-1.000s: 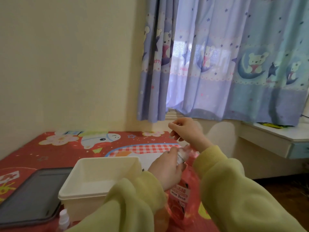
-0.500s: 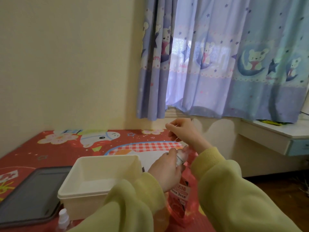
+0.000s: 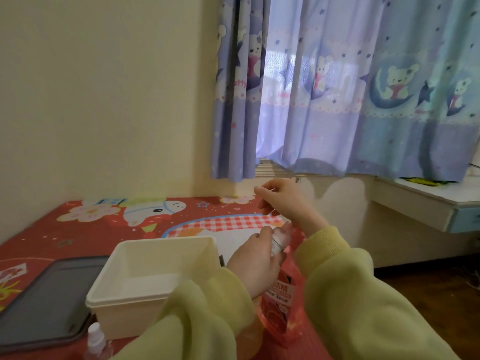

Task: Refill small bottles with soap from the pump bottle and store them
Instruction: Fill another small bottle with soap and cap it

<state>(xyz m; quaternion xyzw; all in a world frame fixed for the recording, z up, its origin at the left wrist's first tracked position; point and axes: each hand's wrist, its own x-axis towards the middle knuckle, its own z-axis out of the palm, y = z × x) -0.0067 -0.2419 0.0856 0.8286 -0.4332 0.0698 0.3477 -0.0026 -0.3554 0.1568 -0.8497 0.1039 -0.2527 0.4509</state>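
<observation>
Far left on the red cartoon-print worktop [image 3: 109, 229] there's a dark grey tray [image 3: 46, 300] lying flat. Just near of it, at the bottom edge, there's a second small bottle [image 3: 96, 339], clear with a white cap, standing upright. Right beside those is a white tub [image 3: 145, 276], open top, and from what I can see there's nothing in it.

Next comes the left hand [image 3: 255, 268] in a yellow-green sleeve [image 3: 197, 315], just right of the tub. Its fingers are curled round the small bottle [image 3: 279, 240], which is held up off the worktop and tilted a bit to the right. Directly under that hand is the pink soap bottle [image 3: 281, 305], standing on the worktop. Its top is hidden by the hand, so I can't say what the pump is doing.

The right hand [image 3: 283, 201] is up above the small bottle and a little farther back, not touching it. Thumb and forefinger are pinched together on a thin pale piece [image 3: 270, 189], too small and blurry to tell what it is. The other fingers are loosely curled.

Behind all that hangs a blue bear-print curtain [image 3: 337, 87], and far right is a white desk [image 3: 428, 201] with a blue drawer.
</observation>
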